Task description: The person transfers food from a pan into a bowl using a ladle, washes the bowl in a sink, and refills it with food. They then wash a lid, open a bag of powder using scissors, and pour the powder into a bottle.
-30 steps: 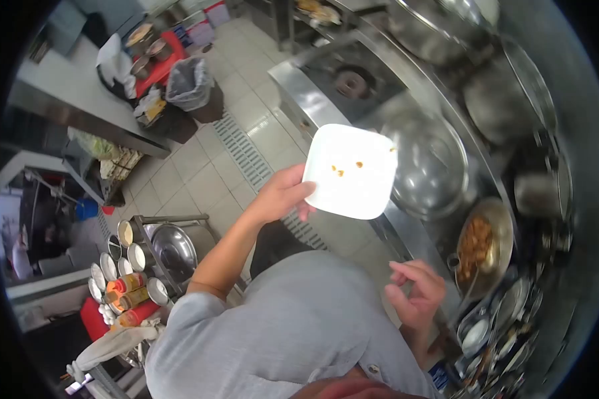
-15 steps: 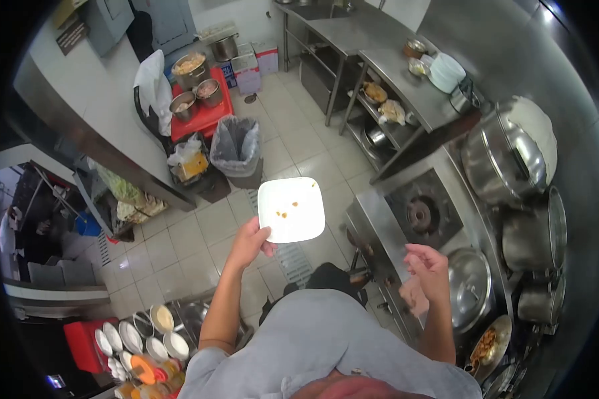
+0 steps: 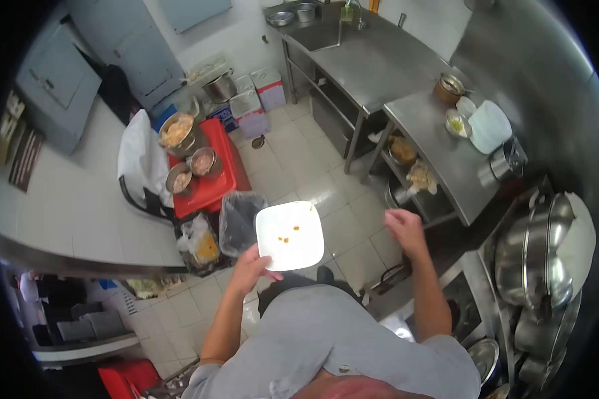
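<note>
Shifting forward since earlier, the right hand [image 3: 404, 227] is curling loosely together; the left hand [image 3: 247, 270] is clamping a white rounded-square plate [image 3: 291, 249] before the grey-shirted torso [image 3: 306, 326]. I'm judging it light, rigid, breakable, safest rim-held.

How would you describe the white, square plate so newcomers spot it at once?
Start at the grey cloth shirt, bottom centre, then go up to the person's bare left hand. It holds the white, square plate; scattered orange-brown scraps set it apart from the grey, plastic-lined bin at its left.

I note pots [image 3: 194, 142] along the red table's [image 3: 231, 163] left edge. A brown pot [image 3: 445, 95] occupies the steel counter's [image 3: 439, 133] far corner.
</note>
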Demonstrator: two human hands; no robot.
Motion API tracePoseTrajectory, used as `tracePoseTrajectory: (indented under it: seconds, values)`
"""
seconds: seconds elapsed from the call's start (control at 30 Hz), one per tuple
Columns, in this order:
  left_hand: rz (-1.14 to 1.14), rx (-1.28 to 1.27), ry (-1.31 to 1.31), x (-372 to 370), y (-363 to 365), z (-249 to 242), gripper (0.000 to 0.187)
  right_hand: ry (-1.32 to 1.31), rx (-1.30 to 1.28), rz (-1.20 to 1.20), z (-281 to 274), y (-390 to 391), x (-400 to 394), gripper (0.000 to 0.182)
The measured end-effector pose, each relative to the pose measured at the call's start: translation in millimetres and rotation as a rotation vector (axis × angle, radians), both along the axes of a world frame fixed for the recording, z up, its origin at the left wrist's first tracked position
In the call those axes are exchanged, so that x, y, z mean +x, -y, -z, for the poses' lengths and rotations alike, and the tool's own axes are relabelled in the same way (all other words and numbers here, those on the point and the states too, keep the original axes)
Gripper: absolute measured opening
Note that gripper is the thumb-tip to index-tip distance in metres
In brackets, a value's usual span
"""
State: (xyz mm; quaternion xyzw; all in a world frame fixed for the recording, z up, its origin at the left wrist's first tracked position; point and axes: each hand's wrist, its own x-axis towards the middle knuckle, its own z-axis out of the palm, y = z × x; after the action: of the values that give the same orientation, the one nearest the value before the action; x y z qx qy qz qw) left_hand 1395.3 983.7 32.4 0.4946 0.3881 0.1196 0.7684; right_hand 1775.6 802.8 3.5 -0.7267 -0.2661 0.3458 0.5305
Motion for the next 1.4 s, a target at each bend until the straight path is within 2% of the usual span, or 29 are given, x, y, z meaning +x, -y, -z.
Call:
tracePoseTrajectory:
  seconds: [0.03,0.07,0.13,0.23,0.27,0.37,0.43,0.6,0.7,0.9,0.97,1.07,1.17,1.27,1.37,1.4]
  values:
    - [-0.025,-0.009,0.028,4.4,-22.3,1.5,0.041,0.021,0.048,-0.085,-2.6,-54.8,-5.8,0.026]
    - [-0.048,-0.022,0.064,36.9,-75.3,-0.9,0.042,0.05,0.092,-0.168,-10.0,-137.2,16.7,0.026]
    - [-0.094,-0.052,0.119,62.3,-135.2,10.1,0.046,0.067,0.107,-0.266,-12.9,-224.4,37.4,0.027]
    - [-0.187,-0.081,0.279,114.1,-229.6,34.3,0.047,-0.108,0.034,-0.27,-5.7,-333.8,89.6,0.027]
    - [-0.183,-0.069,0.325,119.3,-263.3,46.3,0.047,-0.124,0.023,-0.245,5.6,-366.7,99.0,0.026]
    - [-0.143,0.0,0.218,177.6,-374.6,41.9,0.045,-0.213,-0.017,-0.099,12.7,-454.7,175.8,0.025]
    - [-0.093,-0.046,0.26,211.5,-443.1,44.6,0.044,-0.319,-0.03,0.04,19.6,-503.2,225.5,0.026]
    - [0.008,-0.069,0.306,313.9,-602.0,10.6,0.041,-0.331,0.1,0.31,33.7,-612.1,368.1,0.036]
    - [0.03,-0.081,0.313,386.1,-684.8,5.9,0.041,-0.375,0.153,0.408,38.1,-680.2,463.7,0.041]
    - [-0.01,-0.1,0.246,527.8,-826.7,17.3,0.045,-0.419,0.274,0.566,91.7,-867.6,681.8,0.05]
    - [-0.007,-0.101,0.227,575.2,-876.0,18.6,0.047,-0.422,0.209,0.592,124.2,-926.7,763.2,0.051]
    - [-0.021,-0.114,0.121,647.4,-934.4,21.0,0.052,-0.399,0.154,0.77,136.4,-994.9,834.9,0.041]
    - [0.099,-0.129,0.108,714.3,-996.3,45.3,0.05,-0.819,0.482,0.833,164.4,-1028.0,890.4,0.038]
    - [0.207,-0.213,0.121,781.5,-1047.7,80.4,0.05,-0.45,0.288,0.907,182.6,-1037.7,899.7,0.039]
    - [0.325,-0.293,0.133,855.4,-1074.7,115.1,0.053,0.754,-0.117,0.594,140.4,-1014.5,845.8,0.041]
    - [0.377,-0.308,0.108,880.4,-1080.6,126.0,0.054,0.775,-0.109,0.647,126.7,-1011.1,827.8,0.041]
